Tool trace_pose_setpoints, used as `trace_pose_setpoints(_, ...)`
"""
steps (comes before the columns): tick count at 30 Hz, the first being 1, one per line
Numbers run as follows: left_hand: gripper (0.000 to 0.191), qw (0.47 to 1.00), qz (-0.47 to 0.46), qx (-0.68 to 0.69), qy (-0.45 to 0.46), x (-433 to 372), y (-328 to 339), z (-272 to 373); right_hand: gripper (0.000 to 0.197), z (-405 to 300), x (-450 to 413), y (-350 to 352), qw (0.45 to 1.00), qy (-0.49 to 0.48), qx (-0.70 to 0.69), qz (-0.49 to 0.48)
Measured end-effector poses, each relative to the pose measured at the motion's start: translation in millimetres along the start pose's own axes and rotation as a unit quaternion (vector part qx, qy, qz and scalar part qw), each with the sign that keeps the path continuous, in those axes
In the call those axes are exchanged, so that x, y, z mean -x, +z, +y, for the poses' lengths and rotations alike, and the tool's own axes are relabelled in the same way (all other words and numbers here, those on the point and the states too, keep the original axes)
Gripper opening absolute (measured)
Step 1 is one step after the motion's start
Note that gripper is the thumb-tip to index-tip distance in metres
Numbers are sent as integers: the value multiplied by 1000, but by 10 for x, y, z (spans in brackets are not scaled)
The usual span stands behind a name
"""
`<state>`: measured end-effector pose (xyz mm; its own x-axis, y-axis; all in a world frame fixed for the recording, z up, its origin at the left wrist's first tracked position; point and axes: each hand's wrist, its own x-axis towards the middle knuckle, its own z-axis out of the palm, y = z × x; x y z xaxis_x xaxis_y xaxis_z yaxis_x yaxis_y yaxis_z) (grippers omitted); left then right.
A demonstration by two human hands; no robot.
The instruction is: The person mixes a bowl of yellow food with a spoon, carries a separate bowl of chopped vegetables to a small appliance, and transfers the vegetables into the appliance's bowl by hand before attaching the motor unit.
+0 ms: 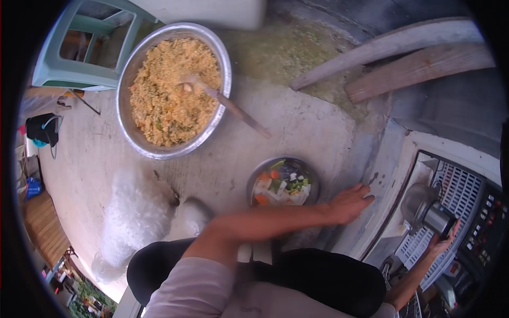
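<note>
My left hand (352, 204) is stretched across to the right, just past a round metal bowl (250, 187) on the concrete floor. It holds nothing, and its fingers are slightly apart. Cut vegetables (284, 185), orange, green and white pieces, lie in that bowl; my forearm passes over its near edge. At the far right my right hand (443, 240) grips the base end of a small electric blender or chopper (433, 216), which has a metal body and a greyish see-through cup. The appliance is tilted in front of a plastic crate.
A large metal basin (175, 154) holds a crumbly yellow mixture (175, 95) and a wooden-handled spatula (238, 111). A white fluffy dog (137, 214) is beside my shoe (197, 216). Around them are a green plastic stool (75, 71), wooden beams (417, 69) and the grey plastic crate (461, 183).
</note>
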<state>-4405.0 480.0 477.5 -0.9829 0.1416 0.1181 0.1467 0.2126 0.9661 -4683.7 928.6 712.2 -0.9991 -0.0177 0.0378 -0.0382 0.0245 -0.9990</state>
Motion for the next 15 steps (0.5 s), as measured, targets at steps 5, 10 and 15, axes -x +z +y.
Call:
trace_pose_setpoints(5, 67, 997, 19, -60, -38, -544, -21, -432, 76, 770, -730, 331, 998, -38, -39, -10)
trace_pose_setpoints(10, 67, 999, -10, -43, -17, -921, 261, -279, 76, 505, -780, 30, 998, -51, -23, 27)
trace_pose_setpoints(15, 67, 999, -17, -41, -18, -956, 292, -233, 73, 520, -730, 35, 997, -61, -22, 33)
